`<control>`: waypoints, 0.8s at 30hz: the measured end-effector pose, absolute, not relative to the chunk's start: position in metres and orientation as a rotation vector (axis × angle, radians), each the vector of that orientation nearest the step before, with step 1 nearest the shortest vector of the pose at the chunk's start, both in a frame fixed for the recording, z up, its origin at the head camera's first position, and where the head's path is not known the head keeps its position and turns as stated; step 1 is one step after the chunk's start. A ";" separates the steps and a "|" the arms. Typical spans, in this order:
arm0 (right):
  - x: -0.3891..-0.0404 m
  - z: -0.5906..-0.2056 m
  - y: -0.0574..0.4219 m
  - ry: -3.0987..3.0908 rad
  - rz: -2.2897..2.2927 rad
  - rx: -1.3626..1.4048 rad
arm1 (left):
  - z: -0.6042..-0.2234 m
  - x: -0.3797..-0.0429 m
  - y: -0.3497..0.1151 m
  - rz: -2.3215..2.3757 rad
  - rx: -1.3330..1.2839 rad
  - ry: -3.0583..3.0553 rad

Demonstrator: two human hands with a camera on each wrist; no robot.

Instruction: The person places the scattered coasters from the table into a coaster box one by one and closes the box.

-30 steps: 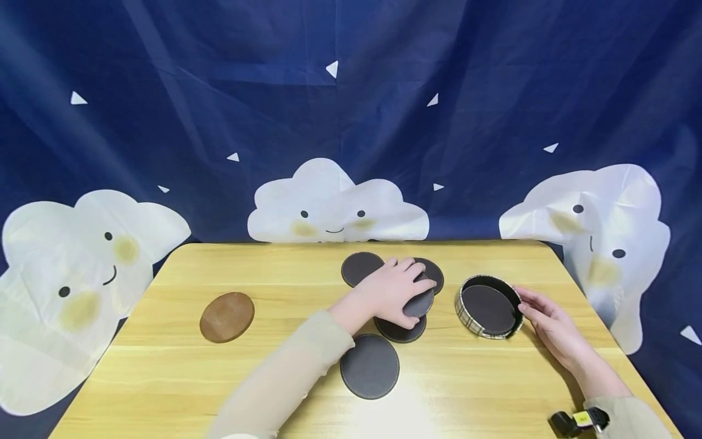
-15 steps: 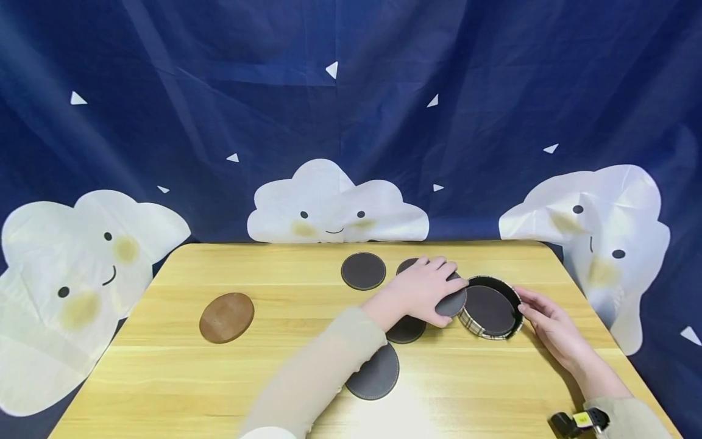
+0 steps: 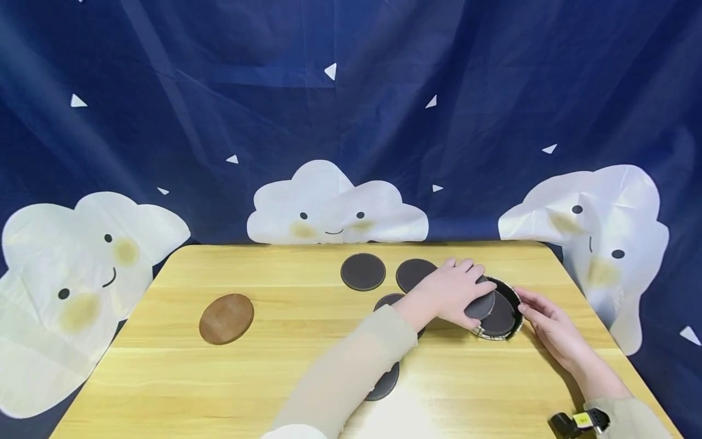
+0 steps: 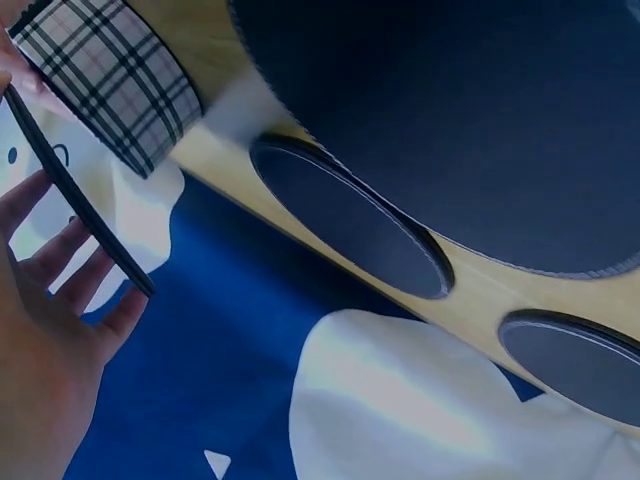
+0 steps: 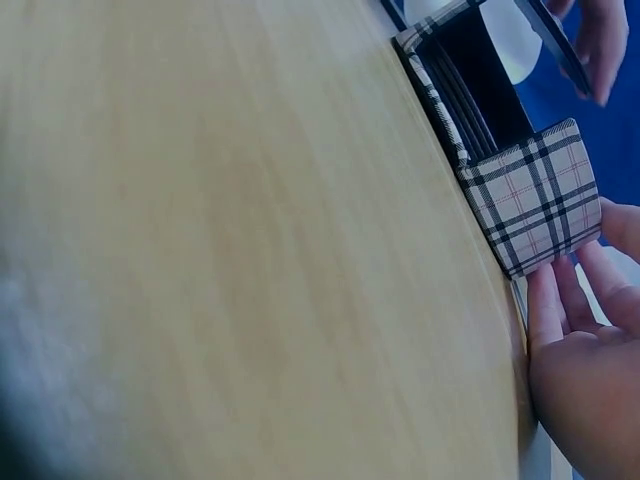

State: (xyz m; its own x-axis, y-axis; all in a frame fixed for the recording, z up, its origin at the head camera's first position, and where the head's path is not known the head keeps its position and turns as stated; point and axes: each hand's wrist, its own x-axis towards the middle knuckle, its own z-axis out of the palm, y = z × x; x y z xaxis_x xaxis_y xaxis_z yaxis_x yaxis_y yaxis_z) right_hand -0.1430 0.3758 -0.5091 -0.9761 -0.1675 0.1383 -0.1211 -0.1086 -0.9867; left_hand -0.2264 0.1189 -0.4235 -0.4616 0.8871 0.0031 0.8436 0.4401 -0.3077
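My left hand (image 3: 451, 288) pinches a round black coaster (image 3: 484, 305) by its edges, tilted over the left side of a coaster holder. In the left wrist view this held coaster (image 4: 75, 195) appears edge-on between thumb and fingers. The round holder (image 5: 535, 200) has a plaid outside and a dark inside, with a gap in its wall. Several coasters (image 5: 465, 105) lie stacked within it, seen through that gap in the right wrist view. On the holder's right side, my right hand (image 3: 554, 326) grips the wall with thumb and fingertips.
More black coasters lie on the wooden table: one at the back (image 3: 363, 272), a second coaster (image 3: 414, 274) beside it, a third (image 3: 387, 300) partly behind the left arm, and a near one (image 3: 385, 384). A brown disc (image 3: 226, 319) lies at left.
My left hand has carried the coaster rightward from among the others on the table to over the holder. The right hand and the holder have stayed put.
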 end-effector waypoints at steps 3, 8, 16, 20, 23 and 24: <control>-0.143 -0.509 0.376 2.066 -2.293 -0.344 | -0.422 -0.224 0.130 0.413 -1.528 -2.540; -0.144 -0.508 0.376 2.044 -2.299 -0.375 | -0.423 -0.221 0.145 0.423 -1.530 -2.535; -0.143 -0.510 0.377 2.031 -2.309 -0.410 | -0.433 -0.217 0.160 0.406 -1.521 -2.536; -0.143 -0.510 0.377 2.008 -2.326 -0.436 | -0.438 -0.214 0.164 0.400 -1.515 -2.529; -0.143 -0.510 0.377 1.989 -2.337 -0.468 | -0.438 -0.213 0.168 0.393 -1.506 -2.558; -0.144 -0.510 0.377 1.982 -2.340 -0.479 | -0.439 -0.212 0.169 0.388 -1.500 -2.571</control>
State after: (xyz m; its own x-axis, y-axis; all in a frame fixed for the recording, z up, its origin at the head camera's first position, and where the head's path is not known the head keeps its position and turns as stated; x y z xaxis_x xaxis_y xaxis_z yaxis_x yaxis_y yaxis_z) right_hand -0.1435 0.3768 -0.5097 -0.9516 -0.2256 0.2087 -0.1688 -0.1838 -0.9684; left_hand -0.2125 0.1692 -0.4385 -0.4932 0.8699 -0.0091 0.8338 0.4697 -0.2900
